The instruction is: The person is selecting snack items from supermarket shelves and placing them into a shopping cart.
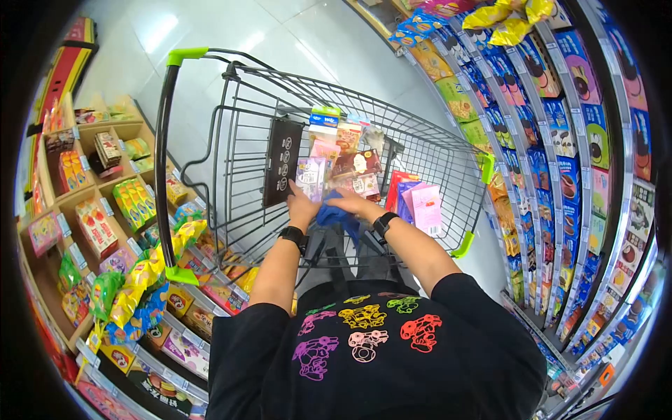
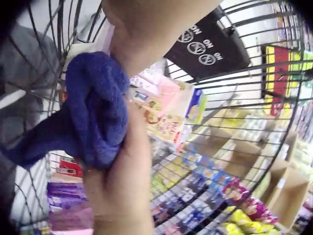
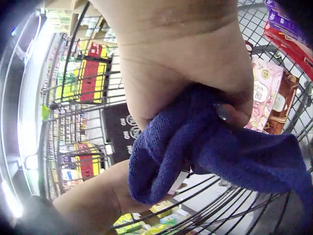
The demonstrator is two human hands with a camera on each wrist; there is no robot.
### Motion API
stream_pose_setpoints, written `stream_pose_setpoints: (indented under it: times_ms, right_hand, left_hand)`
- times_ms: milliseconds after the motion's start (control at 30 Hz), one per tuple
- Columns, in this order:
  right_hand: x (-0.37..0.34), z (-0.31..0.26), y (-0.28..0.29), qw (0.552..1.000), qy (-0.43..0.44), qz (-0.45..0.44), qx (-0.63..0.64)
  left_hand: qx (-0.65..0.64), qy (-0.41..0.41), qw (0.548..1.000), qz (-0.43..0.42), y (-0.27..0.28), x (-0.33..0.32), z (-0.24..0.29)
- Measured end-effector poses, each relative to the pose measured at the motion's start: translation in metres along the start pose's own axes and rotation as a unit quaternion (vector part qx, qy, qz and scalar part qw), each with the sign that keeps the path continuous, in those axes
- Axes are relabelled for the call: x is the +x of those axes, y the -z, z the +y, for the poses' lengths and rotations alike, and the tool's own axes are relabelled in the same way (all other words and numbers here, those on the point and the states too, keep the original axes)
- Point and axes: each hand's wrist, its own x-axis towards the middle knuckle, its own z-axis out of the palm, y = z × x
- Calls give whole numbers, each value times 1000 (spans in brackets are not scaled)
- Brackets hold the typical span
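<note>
Cloth point(image 1: 339, 215) sits clamped in the right hand point(image 1: 355, 204); for the left hand point(image 1: 302, 207), I cannot tell. Cart point(image 1: 166, 126) holds packets point(image 1: 355, 164).

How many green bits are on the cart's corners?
4 on the shopping cart in the head view: top left bit, bottom left bit, upper right bit, lower right bit. Others may be hidden.

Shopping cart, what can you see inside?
The shopping cart holds packages, including a brown pack and a pink pack. In the head view, the right hand and blue cloth cover what lies beneath; overlapped packages show only partly.
</note>
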Motion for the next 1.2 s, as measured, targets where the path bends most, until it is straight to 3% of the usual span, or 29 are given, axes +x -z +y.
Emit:
stream_pose_setpoints:
  times_ms: [33, 67, 133, 167, 200, 333, 400, 500, 667, 733, 800, 867, 900, 1000, 1067, 1100, 1200]
  right_hand:
    - [-7, -4, 7, 999, 30, 3, 29]
    - [-16, -13, 16, 996, 64, 7, 57]
    - [-57, -41, 28, 977, 154, 73, 127]
    - [-79, -54, 34, 964, 205, 97, 139]
    - [-101, -67, 38, 948, 252, 121, 153]
    - [-208, -120, 59, 881, 395, 259, -12]
    - [-242, -131, 68, 828, 443, 344, 24]
    - [-292, -145, 80, 793, 462, 393, 59]
    - [-366, -125, 36, 785, 549, 276, -75]
    - [-378, -112, 20, 798, 545, 252, -38]
    - [-365, -101, 8, 837, 499, 181, 133]
    - [-354, -101, 0, 842, 463, 154, 232]
    - [-348, -97, -4, 822, 489, 104, 272]
    - [-370, -85, -22, 854, 491, 83, 151]
    - [-382, -65, -41, 841, 529, 117, 21]
    - [-398, -58, -50, 814, 570, 102, -40]
    - [-426, -35, -81, 819, 573, -27, -25]
  left_hand:
    - [33, 52, 998, 4, -3, 2, 3]
    - [-101, 39, 991, -81, 8, -3, 3]
    - [-357, -2, 901, -245, 39, -18, 8]
    - [-337, -50, 904, -259, 87, -66, 42]
    - [-335, -86, 913, -218, 95, -88, 49]
    - [-333, -201, 916, -97, 92, -158, 57]
    - [-361, -240, 899, -66, 98, -221, 81]
    - [-421, -308, 851, -62, 95, -291, 90]
    - [-497, -312, 810, 0, 85, -367, 82]
    - [-535, -357, 765, -11, 79, -385, 73]
    - [-516, -366, 774, -3, 71, -407, 69]
    - [-525, -390, 756, -48, 60, -422, 70]
    - [-530, -385, 755, -39, 54, -431, 72]
    - [-556, -331, 762, -11, 23, -440, 53]
    - [-571, -254, 781, -16, 5, -445, 31]
    - [-574, -245, 781, -1, -2, -454, 22]
    - [-578, -227, 782, 55, -19, -497, 1]
